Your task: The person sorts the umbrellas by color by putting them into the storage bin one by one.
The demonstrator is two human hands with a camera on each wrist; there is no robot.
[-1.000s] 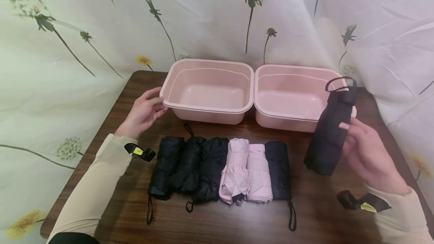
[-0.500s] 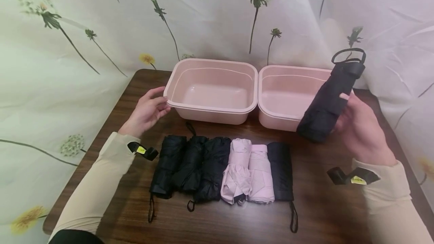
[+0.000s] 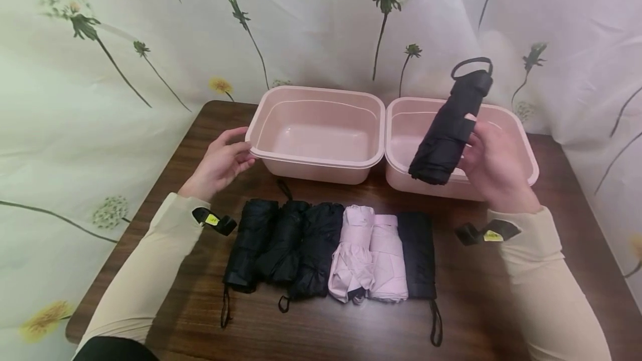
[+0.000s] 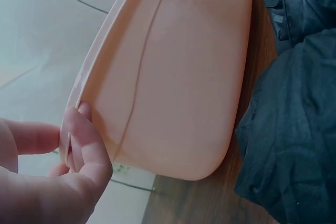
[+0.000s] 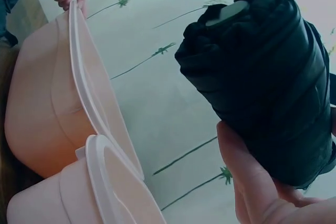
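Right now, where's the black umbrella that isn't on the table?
In the head view, the folded black umbrella is right of centre, held up in the person's right hand, partly hiding the right pink basin.

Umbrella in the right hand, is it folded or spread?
Folded: the umbrella is rolled into a slim black bundle, gripped in the right hand.

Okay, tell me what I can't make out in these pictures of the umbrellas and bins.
Head view: part of the right bin's inside, behind the held umbrella and right hand.
Head view: any lettering on the left yellow label, too small.
Left wrist view: the rest of the lower dark umbrella, cut off by the right edge.
Right wrist view: much of the right bin, cut off by the bottom edge.
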